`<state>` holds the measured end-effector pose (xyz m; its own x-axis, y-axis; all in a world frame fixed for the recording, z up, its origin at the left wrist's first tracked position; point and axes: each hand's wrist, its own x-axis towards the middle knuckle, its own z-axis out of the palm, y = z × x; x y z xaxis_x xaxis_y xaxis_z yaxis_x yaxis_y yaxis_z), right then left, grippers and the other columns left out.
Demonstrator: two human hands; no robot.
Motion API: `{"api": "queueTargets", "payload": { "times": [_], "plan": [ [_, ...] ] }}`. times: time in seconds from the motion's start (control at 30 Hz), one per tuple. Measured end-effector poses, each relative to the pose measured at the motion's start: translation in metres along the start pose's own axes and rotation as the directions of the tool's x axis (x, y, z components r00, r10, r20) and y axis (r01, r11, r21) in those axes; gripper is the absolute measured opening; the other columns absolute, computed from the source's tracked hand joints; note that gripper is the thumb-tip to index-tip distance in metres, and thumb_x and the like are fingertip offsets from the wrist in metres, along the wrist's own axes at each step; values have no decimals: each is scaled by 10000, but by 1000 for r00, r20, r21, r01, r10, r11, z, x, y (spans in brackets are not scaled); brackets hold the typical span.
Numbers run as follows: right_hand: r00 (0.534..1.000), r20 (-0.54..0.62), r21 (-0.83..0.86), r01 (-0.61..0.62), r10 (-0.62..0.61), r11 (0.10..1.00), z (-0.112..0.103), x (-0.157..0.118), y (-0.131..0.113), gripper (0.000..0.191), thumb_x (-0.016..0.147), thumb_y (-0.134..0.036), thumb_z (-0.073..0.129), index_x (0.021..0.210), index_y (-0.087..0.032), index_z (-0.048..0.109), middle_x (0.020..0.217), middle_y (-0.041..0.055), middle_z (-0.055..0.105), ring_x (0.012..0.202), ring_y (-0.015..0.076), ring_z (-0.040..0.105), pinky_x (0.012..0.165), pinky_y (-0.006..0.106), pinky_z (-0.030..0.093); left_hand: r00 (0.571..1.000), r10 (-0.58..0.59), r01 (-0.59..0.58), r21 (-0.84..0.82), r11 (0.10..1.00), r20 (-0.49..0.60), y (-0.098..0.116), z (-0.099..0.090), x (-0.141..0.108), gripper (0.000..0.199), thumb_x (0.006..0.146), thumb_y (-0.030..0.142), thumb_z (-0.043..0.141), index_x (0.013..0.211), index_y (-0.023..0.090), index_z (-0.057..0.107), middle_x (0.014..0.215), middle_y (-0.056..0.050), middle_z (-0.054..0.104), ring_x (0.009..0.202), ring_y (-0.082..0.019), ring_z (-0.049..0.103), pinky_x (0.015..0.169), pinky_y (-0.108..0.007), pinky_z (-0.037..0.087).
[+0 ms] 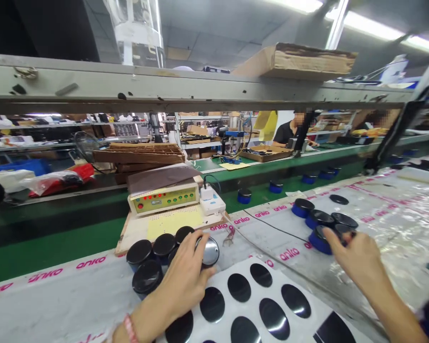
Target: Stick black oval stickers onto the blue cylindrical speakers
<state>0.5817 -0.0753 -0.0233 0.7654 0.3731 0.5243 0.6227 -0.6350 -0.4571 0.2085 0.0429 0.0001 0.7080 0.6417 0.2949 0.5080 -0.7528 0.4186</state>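
My left hand (186,274) is curled around a round piece with a glossy, light-reflecting top (210,251), at the right end of a cluster of blue pieces with black tops (139,252). Part of that cluster is hidden behind my fingers. At the right, my right hand (359,259) has its thumb and fingers closed on a low round blue piece with a black top (321,242), in a second group of such pieces (303,208). Between and below my hands lies a white sheet with black round stickers (239,287).
Pink-lettered plastic covers the bench (57,309). A control box with lit buttons (164,197) and a white power adapter (212,202) stand behind my left hand. More blue pieces (244,195) sit on the green conveyor belt (225,180). A shelf beam (186,88) crosses above; a co-worker (289,131) sits beyond.
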Motion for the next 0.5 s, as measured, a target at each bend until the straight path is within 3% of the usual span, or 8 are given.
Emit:
{"api": "queueTargets", "payload": {
  "times": [0.13,0.23,0.3,0.37,0.4,0.43,0.47,0.5],
  "plan": [
    [997,72,-70,11,-6,998,23,15,6,448,708,-422,592,905,-28,512,968,342,520,1014,457,501,798,491,407,999,47,-48,59,997,16,-10,14,15,542,829,209,501,1351,151,369,1370,-158,420,1301,-298,372,1094,-550,275],
    [992,122,-15,25,-23,1000,24,16,4,438,675,-421,612,906,-72,481,1022,328,502,1010,439,507,761,478,428,998,27,-32,93,995,57,-13,11,14,545,773,185,559,1305,132,452,1332,-181,470,1306,-349,361,1099,-626,160],
    [985,168,42,20,-27,999,15,13,-8,400,659,-439,628,863,-136,463,975,248,548,919,377,564,715,448,460,999,10,-8,-42,999,31,-3,5,11,566,787,219,579,1330,163,434,1386,-168,415,1337,-350,306,1097,-621,173],
    [963,247,217,50,-105,975,-3,0,-34,387,687,-498,621,825,-196,421,954,161,590,832,289,611,685,393,498,1000,-10,15,-320,947,15,17,-4,9,490,857,317,546,1325,219,441,1410,-129,387,1337,-313,312,1094,-570,246],
    [937,292,345,82,-190,935,-14,-10,-51,386,720,-528,600,826,-214,401,977,127,604,814,248,627,684,360,516,999,-30,42,-492,870,32,29,-8,10,447,896,383,498,1317,243,445,1401,-113,397,1319,-288,346,1081,-538,295],
    [893,309,565,104,-327,818,-27,-22,-69,355,765,-506,580,830,-223,376,1063,123,596,848,222,637,707,332,529,996,-43,81,-663,744,74,42,-13,10,438,922,447,441,1318,260,440,1385,-104,416,1290,-267,391,1055,-509,348],
    [799,318,757,109,-510,644,-40,-36,-87,322,804,-473,571,863,-225,372,1182,129,556,938,217,629,762,325,532,991,-39,128,-807,577,130,53,-17,11,460,931,501,395,1325,266,428,1364,-104,439,1250,-255,442,1013,-488,404],
    [722,275,844,135,-635,519,-53,-50,-105,314,811,-447,588,909,-228,385,1198,119,551,951,204,628,770,311,538,982,-13,177,-901,396,188,63,-22,12,492,928,535,379,1336,263,412,1335,-110,468,1196,-250,496,959,-467,456]
  ]
}}
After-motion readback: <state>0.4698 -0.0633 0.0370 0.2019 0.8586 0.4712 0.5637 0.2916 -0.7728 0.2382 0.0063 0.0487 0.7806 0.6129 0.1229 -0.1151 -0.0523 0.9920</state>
